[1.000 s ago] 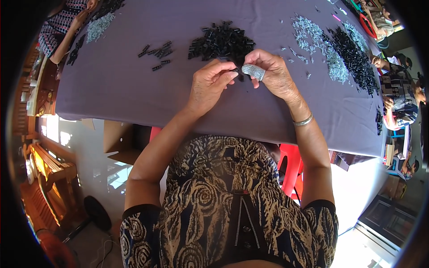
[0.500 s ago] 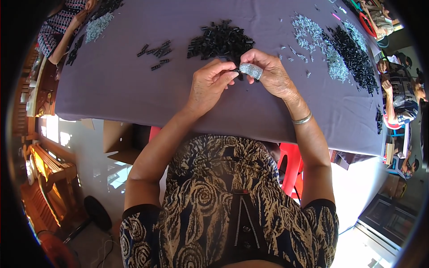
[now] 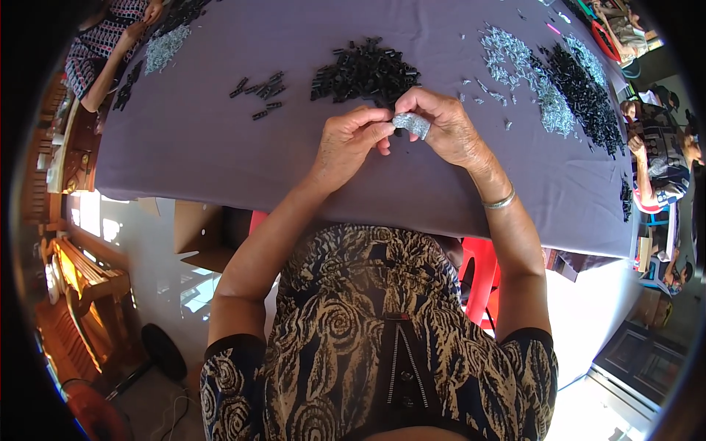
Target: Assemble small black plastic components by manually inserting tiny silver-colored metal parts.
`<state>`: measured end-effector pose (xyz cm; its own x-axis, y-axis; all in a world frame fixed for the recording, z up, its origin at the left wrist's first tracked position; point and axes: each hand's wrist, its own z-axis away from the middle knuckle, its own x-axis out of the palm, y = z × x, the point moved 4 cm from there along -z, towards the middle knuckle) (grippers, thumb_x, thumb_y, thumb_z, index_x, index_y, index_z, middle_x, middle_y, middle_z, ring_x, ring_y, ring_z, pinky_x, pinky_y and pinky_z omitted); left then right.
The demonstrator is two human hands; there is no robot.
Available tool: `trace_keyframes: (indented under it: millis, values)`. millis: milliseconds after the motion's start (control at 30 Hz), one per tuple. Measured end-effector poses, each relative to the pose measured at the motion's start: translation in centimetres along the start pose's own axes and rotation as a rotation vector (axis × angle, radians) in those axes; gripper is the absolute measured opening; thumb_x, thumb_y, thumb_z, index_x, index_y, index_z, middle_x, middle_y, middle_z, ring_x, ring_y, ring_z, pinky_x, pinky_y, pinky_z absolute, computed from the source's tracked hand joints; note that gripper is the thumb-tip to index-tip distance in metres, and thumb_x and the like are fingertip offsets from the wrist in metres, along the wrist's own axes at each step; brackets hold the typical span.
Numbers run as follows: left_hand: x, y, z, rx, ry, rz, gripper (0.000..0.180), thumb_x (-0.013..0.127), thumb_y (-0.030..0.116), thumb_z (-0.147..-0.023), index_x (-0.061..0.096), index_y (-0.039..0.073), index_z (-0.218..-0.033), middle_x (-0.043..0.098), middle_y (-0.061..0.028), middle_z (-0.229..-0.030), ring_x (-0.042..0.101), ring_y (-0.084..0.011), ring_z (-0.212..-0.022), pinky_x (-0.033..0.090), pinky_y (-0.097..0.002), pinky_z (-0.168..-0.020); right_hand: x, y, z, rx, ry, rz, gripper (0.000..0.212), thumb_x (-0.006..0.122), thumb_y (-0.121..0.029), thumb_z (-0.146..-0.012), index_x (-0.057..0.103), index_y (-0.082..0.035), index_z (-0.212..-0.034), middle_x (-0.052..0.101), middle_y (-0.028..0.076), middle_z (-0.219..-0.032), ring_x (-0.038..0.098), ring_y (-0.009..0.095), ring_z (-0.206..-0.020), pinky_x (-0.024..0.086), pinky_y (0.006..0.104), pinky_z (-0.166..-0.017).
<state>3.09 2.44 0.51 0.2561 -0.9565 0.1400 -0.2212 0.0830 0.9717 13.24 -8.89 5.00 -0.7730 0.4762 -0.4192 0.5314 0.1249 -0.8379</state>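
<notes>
Above the near part of the cloth-covered table, my two hands meet at the fingertips. Thumb and index finger of my left hand [image 3: 351, 143] are pinched together; whatever lies between them is too small and covered to make out. My right hand [image 3: 450, 132] is also closed, its thumb wrapped in a silvery grey band [image 3: 412, 125] and pressing toward the left fingertips. What the right fingers hold is hidden behind that thumb. Just beyond my hands lies a heap of small black tube-like pieces [image 3: 364, 70]. Several similar loose black pieces [image 3: 263, 90] lie to its left.
Small clear or silvery parts [image 3: 507, 55] are scattered at the right, beside a long black heap [image 3: 588, 99]. Another person's arm [image 3: 107, 73] is at the far left, near more such piles. Below the table edge are an open cardboard box [image 3: 195, 228] and a red stool [image 3: 482, 287].
My hands stay together in almost the same place, with the fingertips shifted slightly. A dark bit that showed by the left fingertips is now covered. The whole view has shifted a little.
</notes>
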Motion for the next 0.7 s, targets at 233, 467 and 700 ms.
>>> trace_keyframes:
  millis: [233, 467, 700]
  values:
    - [0.0, -0.4, -0.1, 0.02, 0.118, 0.093, 0.014, 0.059, 0.0, -0.086, 0.062, -0.004, -0.098, 0.057, -0.006, -0.086, 0.057, -0.0115, -0.069, 0.052, -0.0258, -0.06, 0.9, 2.6, 0.1, 0.125, 0.002, -0.332, 0.006, 0.056, -0.002, -0.088, 0.055, -0.002, -0.094, 0.056, 0.001, -0.085, 0.053, 0.007, -0.067, 0.048, 0.0213, -0.058]
    - [-0.1, -0.1, 0.0, 0.076, 0.144, 0.045, 0.017, 0.06, 0.0, -0.085, 0.061, -0.004, -0.102, 0.057, -0.0063, -0.089, 0.058, -0.0126, -0.07, 0.051, -0.0259, -0.062, 0.1, 1.7, 0.2, 0.292, 0.072, -0.481, 0.022, 0.052, -0.024, -0.093, 0.058, -0.004, -0.097, 0.059, 0.004, -0.077, 0.052, 0.007, -0.062, 0.049, 0.0238, -0.056]
    - [0.9, 1.4, 0.1, 0.154, 0.146, 0.052, 0.018, 0.06, -0.001, -0.085, 0.061, -0.002, -0.103, 0.054, -0.0063, -0.093, 0.058, -0.0133, -0.071, 0.051, -0.0265, -0.065, 0.7, 2.5, 0.7, 0.362, -0.019, -0.628, 0.058, 0.038, -0.055, -0.092, 0.056, 0.0, -0.097, 0.057, 0.009, -0.077, 0.053, 0.013, -0.061, 0.047, 0.0267, -0.054]
